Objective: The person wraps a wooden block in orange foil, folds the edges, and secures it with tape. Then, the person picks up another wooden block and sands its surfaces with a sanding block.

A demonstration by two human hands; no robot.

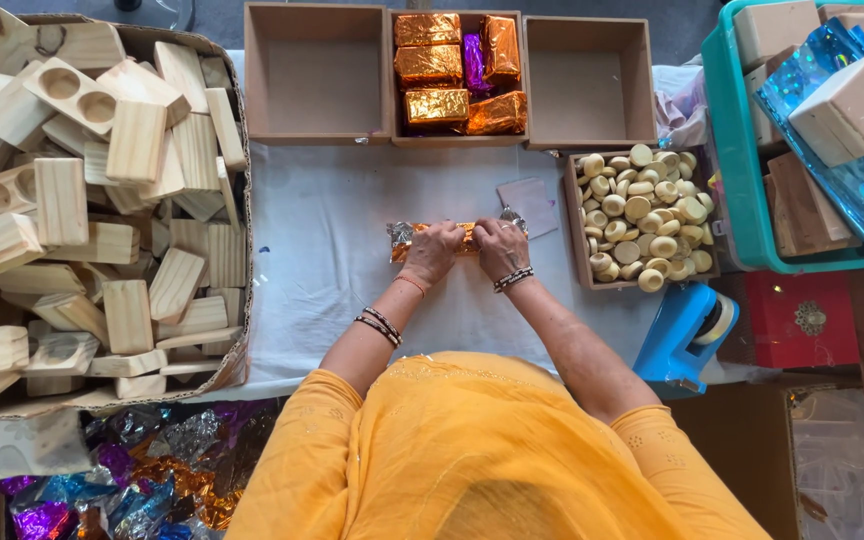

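Observation:
Both my hands press down on a small block wrapped in orange foil [398, 240] lying on the white table cover [322, 210]. My left hand [434, 250] covers the block's middle; foil sticks out past it to the left. My right hand [500, 246] grips the right end, where crinkled silver-orange foil shows. Bangles sit on both wrists. A small pale paper square [532, 203] lies just beyond my right hand.
A big carton of wooden blocks [92, 200] fills the left. Three brown trays stand at the back: the left one bare [317, 75], the middle one holding foil-wrapped blocks [452, 70], the right one bare [590, 85]. Pale round discs [642, 215], a blue tape dispenser [687, 335] and a teal bin [742, 150] are right.

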